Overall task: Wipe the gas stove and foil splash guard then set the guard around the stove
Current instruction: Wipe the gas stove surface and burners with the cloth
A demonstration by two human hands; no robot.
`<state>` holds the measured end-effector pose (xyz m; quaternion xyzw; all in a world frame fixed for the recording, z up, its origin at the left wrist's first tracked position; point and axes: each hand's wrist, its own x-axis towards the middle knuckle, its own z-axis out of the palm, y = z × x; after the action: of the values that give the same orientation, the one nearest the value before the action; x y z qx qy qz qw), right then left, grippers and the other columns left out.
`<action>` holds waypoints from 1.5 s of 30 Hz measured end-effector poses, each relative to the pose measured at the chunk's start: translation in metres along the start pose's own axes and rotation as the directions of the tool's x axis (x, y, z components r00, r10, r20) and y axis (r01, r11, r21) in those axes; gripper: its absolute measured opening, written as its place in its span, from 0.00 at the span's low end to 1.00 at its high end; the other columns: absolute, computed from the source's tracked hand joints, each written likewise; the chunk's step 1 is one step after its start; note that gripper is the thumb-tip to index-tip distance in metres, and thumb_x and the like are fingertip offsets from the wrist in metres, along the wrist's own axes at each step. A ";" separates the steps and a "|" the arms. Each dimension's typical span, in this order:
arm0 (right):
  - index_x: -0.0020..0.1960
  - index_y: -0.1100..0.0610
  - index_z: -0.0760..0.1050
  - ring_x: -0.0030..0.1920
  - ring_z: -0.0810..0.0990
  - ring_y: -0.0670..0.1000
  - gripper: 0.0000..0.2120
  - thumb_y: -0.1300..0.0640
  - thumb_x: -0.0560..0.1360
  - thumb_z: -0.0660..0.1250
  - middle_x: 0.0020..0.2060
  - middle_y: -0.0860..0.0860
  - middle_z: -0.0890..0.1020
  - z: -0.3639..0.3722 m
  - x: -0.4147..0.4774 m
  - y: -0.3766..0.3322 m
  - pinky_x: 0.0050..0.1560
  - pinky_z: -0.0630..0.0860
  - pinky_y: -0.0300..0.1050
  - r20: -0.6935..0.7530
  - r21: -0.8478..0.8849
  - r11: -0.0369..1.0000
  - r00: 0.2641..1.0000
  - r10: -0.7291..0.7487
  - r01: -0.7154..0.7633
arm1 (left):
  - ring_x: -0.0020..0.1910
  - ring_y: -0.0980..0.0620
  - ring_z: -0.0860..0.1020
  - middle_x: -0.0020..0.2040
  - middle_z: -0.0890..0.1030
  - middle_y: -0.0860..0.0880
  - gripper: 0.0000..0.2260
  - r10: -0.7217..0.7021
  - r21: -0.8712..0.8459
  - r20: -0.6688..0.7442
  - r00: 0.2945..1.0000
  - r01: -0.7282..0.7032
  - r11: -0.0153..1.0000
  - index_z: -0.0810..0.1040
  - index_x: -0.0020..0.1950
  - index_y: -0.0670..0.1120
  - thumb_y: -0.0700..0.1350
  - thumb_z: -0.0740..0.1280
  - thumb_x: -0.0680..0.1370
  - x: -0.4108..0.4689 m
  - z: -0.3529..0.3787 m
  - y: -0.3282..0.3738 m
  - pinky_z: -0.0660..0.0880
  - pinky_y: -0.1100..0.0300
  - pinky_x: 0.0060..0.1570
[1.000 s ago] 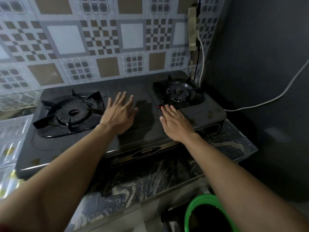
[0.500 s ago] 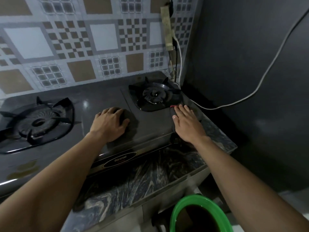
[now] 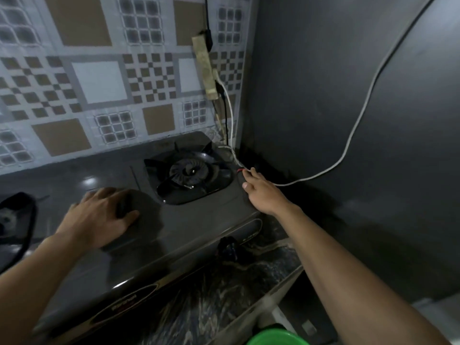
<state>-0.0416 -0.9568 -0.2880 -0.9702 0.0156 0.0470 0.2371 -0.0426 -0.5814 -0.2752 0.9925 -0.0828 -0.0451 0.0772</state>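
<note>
The right hand point(image 3: 263, 192) reaches along the far right edge of the gas stove point(image 3: 199, 225), fingertips point(image 3: 245, 186) at a small red item point(image 3: 239, 171), too small to identify, just where the white cable point(image 3: 358, 120) and a braided hose point(image 3: 232, 154) run down from the power strip point(image 3: 206, 68) on the tiled wall point(image 3: 99, 83). If a wipe carries on into that corner, the fingers could snag the cable or hose and tug the plug; that is the main risk as I judge it. The fingers lie loosely together, gripping nothing I can make out. The left hand point(image 3: 99, 217) presses flat on the stove top, left of the right burner point(image 3: 190, 174), fingers curled slightly around something dark, possibly a cloth; I cannot tell. Leaning weight there could slide the stove on the marbled desk point(image 3: 224, 290). No foil splash guard is in view.

Compared with half a second ago, the right hand has moved farther toward the corner, beside the burner, and the view has swung right: the left burner point(image 3: 15, 220) is nearly out of frame and only the rim of the green bucket point(image 3: 273, 338) shows.
</note>
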 end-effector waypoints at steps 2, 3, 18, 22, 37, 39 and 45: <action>0.80 0.52 0.52 0.79 0.49 0.51 0.24 0.52 0.85 0.49 0.80 0.50 0.50 -0.006 0.015 0.004 0.74 0.50 0.45 0.030 0.067 0.998 1.000 0.000 -0.002 | 0.72 0.42 0.66 0.77 0.64 0.51 0.33 0.001 -0.006 0.026 1.000 -0.001 1.000 0.62 0.77 0.57 0.69 0.56 0.74 0.003 0.003 0.000 0.70 0.41 0.66; 0.80 0.51 0.53 0.79 0.50 0.50 0.24 0.52 0.85 0.50 0.80 0.49 0.51 -0.008 0.023 0.005 0.74 0.50 0.44 0.033 0.095 0.995 0.999 -0.006 0.003 | 0.72 0.43 0.67 0.76 0.65 0.52 0.33 -0.007 0.003 0.017 1.000 0.007 1.000 0.63 0.77 0.57 0.69 0.56 0.74 0.004 0.004 0.001 0.70 0.42 0.66; 0.78 0.47 0.60 0.77 0.58 0.54 0.21 0.55 0.85 0.53 0.78 0.49 0.60 -0.019 0.186 -0.019 0.72 0.57 0.45 0.162 0.260 0.966 0.985 -0.054 0.010 | 0.61 0.45 0.77 0.68 0.76 0.56 0.31 -0.070 0.019 -0.111 0.991 0.073 0.997 0.75 0.68 0.60 0.69 0.54 0.68 0.024 0.006 -0.023 0.76 0.48 0.60; 0.77 0.41 0.60 0.77 0.57 0.57 0.21 0.52 0.85 0.52 0.79 0.51 0.56 -0.022 0.224 -0.042 0.72 0.57 0.48 0.184 0.118 0.990 0.978 -0.099 0.078 | 0.65 0.48 0.74 0.70 0.73 0.59 0.32 -0.063 0.054 -0.102 0.993 0.069 0.996 0.72 0.71 0.61 0.69 0.51 0.69 0.021 0.005 -0.017 0.74 0.50 0.61; 0.77 0.45 0.61 0.79 0.48 0.53 0.23 0.58 0.84 0.56 0.79 0.48 0.53 -0.017 0.279 -0.056 0.76 0.45 0.50 0.270 -0.047 0.962 0.930 -0.248 0.270 | 0.74 0.49 0.65 0.75 0.65 0.59 0.36 -0.082 0.006 -0.038 0.996 0.082 0.997 0.63 0.75 0.65 0.73 0.53 0.68 0.026 0.001 -0.031 0.67 0.48 0.70; 0.76 0.45 0.64 0.79 0.50 0.51 0.24 0.62 0.83 0.57 0.79 0.46 0.55 -0.017 0.282 -0.067 0.74 0.48 0.46 0.311 -0.047 0.952 0.910 -0.273 0.302 | 0.75 0.51 0.64 0.76 0.64 0.60 0.36 -0.082 0.013 -0.035 0.996 0.082 0.997 0.62 0.75 0.65 0.73 0.52 0.68 0.027 0.001 -0.031 0.67 0.50 0.70; 0.71 0.45 0.72 0.76 0.60 0.48 0.26 0.67 0.78 0.65 0.76 0.44 0.64 -0.014 0.290 -0.119 0.70 0.55 0.41 0.417 -0.077 0.918 0.849 -0.324 0.389 | 0.76 0.52 0.62 0.77 0.62 0.60 0.36 -0.078 0.009 -0.026 0.997 0.078 0.997 0.60 0.76 0.65 0.73 0.51 0.68 0.026 0.000 -0.031 0.65 0.51 0.72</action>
<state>0.2547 -0.8602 -0.2495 -0.9419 -0.2172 0.1984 0.1621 -0.0125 -0.5559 -0.2826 0.9959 -0.0434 -0.0350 0.0715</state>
